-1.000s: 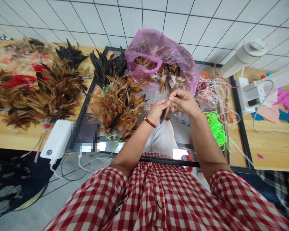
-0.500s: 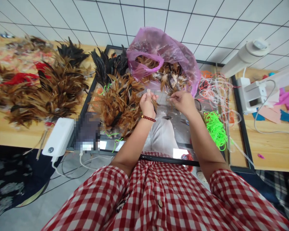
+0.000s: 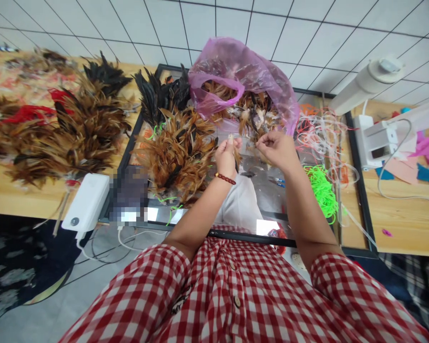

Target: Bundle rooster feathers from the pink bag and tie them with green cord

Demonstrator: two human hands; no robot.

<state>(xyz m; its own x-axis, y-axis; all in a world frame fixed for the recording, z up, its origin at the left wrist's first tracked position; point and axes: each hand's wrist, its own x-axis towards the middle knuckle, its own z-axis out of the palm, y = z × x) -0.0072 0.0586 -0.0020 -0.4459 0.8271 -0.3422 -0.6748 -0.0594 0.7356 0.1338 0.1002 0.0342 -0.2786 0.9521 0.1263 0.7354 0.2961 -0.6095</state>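
Two hands (image 3: 226, 157), one bracelet (image 3: 225, 178), one plastic bag (image 3: 214, 50) between twelve and one o'clock, one green cord pile (image 3: 321, 193) at three, one white box (image 3: 86, 200) at nine (feathers (image 3: 178, 157): too many to count).

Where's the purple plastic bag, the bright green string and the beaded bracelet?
Purple plastic bag (image 3: 248, 72): head view, on its crinkled upper side, above the opening.
Bright green string (image 3: 321, 193): head view, middle of the tangled heap.
Beaded bracelet (image 3: 225, 178): head view, on its dark red beads.

I make out a small brown feather tuft (image 3: 237, 160) in the left hand (image 3: 226, 156), its dark end hanging toward the wearer. Just beside it I see a bushy heap of glossy brown feathers (image 3: 178, 155), loosely overlapping, splayed several ways.
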